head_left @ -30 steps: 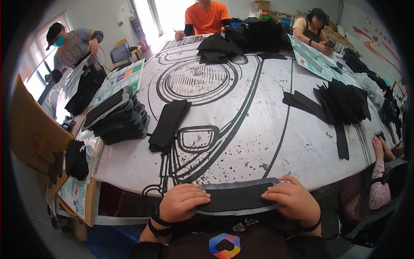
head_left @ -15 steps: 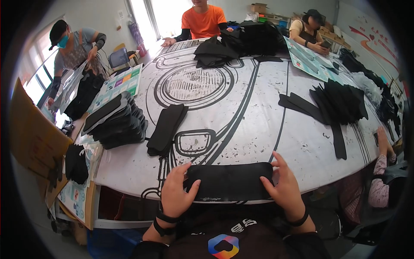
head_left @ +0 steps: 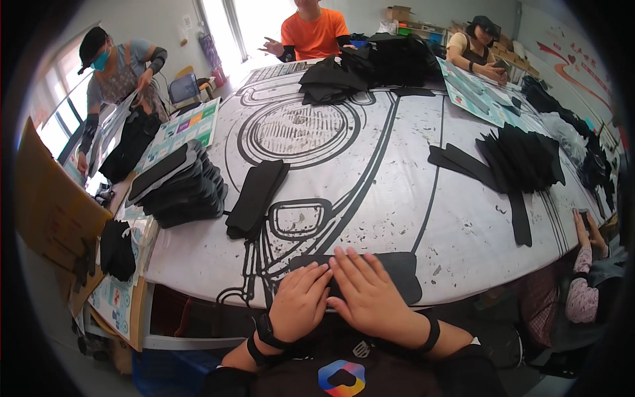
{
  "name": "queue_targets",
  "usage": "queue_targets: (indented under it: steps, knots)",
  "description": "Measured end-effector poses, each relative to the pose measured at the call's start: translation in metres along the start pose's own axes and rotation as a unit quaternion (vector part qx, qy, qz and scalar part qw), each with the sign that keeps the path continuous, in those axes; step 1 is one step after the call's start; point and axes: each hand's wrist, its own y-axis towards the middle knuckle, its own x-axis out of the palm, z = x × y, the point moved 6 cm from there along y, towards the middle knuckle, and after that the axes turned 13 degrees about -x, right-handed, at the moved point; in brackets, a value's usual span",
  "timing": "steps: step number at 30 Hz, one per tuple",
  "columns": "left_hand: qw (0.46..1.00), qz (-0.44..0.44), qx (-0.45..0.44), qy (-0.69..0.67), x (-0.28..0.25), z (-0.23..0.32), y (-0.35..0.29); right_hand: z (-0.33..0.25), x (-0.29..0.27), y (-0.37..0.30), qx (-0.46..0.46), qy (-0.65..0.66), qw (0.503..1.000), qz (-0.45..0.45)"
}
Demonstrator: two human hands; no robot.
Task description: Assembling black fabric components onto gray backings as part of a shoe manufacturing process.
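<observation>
A flat black fabric piece (head_left: 400, 274), a rounded rectangle, lies at the near edge of the table right in front of me. My left hand (head_left: 301, 298) rests flat over its left and middle part, fingers stretched out. Next to it, my right hand (head_left: 364, 284) lies flat on the middle of the piece, fingers extended and slightly spread. The two hands meet near the centre and hide much of the piece; its right end shows. Beyond my left hand is a small stack of similar black pieces (head_left: 256, 198).
A tall stack of black pieces (head_left: 182, 185) stands at the left. A fanned pile (head_left: 519, 155) lies at the right, a large black heap (head_left: 390, 66) at the far side. Several people sit or stand around the white printed table (head_left: 370, 205).
Both hands have moved inward from the ends of the black fabric piece and now lie flat over its middle. The person in orange has raised a hand.
</observation>
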Motion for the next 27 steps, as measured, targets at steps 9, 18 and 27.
queue_targets:
  steps: [9,18,27]
  knots:
    - [0.997,0.051,-0.006,-0.051,-0.004,-0.002,-0.001,0.0,0.033,-0.001,-0.011,0.035,0.998,-0.045]
    - [0.997,0.042,-0.016,-0.054,-0.006,-0.005,0.002,0.015,0.026,-0.012,0.035,-0.002,0.996,-0.084]
    - [0.971,0.149,-0.131,-0.133,-0.062,-0.027,-0.013,0.027,0.016,-0.021,0.055,-0.026,0.994,-0.087]
